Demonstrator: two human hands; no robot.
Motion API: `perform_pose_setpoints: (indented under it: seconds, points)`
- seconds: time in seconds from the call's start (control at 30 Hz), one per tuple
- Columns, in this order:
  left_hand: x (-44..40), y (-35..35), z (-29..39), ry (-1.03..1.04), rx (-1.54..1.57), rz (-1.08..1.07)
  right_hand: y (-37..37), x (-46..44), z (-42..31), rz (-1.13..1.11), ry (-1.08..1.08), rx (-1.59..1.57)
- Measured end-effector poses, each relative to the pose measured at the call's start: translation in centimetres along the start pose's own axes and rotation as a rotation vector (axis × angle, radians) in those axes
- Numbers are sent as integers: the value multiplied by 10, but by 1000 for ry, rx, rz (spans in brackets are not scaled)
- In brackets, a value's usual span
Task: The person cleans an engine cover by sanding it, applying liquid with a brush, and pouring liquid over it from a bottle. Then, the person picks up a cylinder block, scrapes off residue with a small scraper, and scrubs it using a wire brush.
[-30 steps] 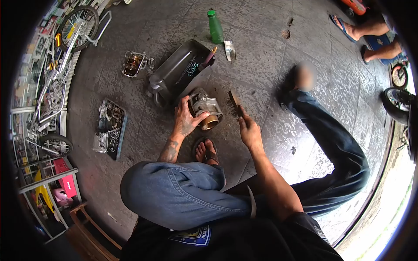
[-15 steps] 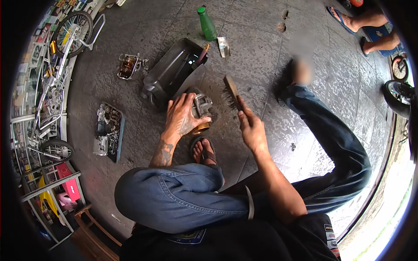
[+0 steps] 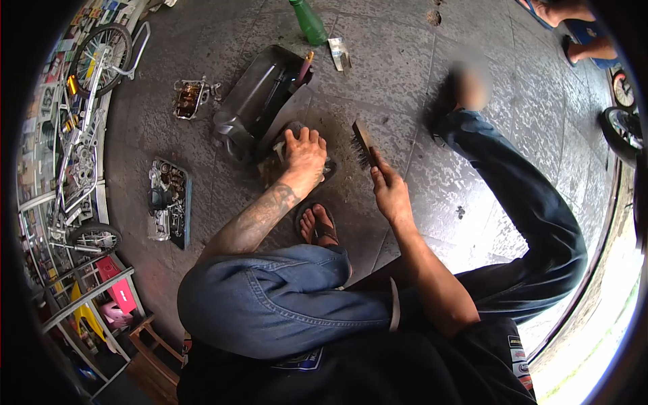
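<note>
A metal engine part stands on the floor in front of me, largely covered by my left hand. My left hand is closed over its top, the fingers curled on the far side. To its right, my right hand grips the handle of a wire brush. The brush's dark bristles face left, toward the engine part, and are apart from it. Just beyond my left hand lies a black plastic tub with a purplish-handled tool leaning on its right side.
Beyond the tub stand a green bottle and a small packet. To the left lie an oily metal part and a tray of engine parts. A bicycle-like frame lines the left side. Another person's feet show at upper right.
My left hand has shifted over the engine part, which has turned so its brass-coloured end no longer shows at the near side. The wire brush stays in my right hand, slightly lower.
</note>
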State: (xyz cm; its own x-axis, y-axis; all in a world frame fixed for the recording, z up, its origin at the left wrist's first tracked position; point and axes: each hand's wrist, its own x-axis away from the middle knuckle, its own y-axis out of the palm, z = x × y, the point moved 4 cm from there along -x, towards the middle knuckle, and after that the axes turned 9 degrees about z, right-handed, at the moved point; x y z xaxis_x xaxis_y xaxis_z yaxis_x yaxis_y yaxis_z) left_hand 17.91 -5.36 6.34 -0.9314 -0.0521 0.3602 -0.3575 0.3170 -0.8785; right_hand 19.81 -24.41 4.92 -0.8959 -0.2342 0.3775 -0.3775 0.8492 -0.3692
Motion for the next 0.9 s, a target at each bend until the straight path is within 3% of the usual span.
perform_pose_setpoints:
  seconds: [0.17, 0.23, 0.27, 0.3, 0.37, 0.4, 0.47, 0.53, 0.63, 0.7, 0.9]
  points:
    - [11, -11, -2, 0, 72, -4, -2, -3, 23, -8, 141, -29]
    - [18, -15, 0, 0, 164, 134, 2, -6, 30, -34, 213, -69]
    - [20, -11, 1, 10, 157, 126, 3, -8, 29, 12, 121, -68]
    - [23, -17, 2, 2, 211, 346, 2, -6, 27, 59, 32, -65]
    - [33, -28, -1, -35, 290, 719, 4, -2, 28, 46, 63, -63]
    - [36, -27, -2, -27, 286, 717, 4, -2, 25, 29, 80, -54]
    - [47, -20, -12, -233, 412, 844, 7, 2, 22, -23, 136, -98]
    - [54, -3, -12, -439, 641, 876, 9, 10, 18, 93, 15, -103]
    - [58, 25, -18, -568, 863, 960, 15, 23, 10, 55, 42, -111]
    - [55, 40, -25, -804, 1316, 1032, 24, 30, 14, 21, 12, -82]
    - [62, 61, -29, -864, 1368, 960, 29, 42, 28, -3, -77, 117]
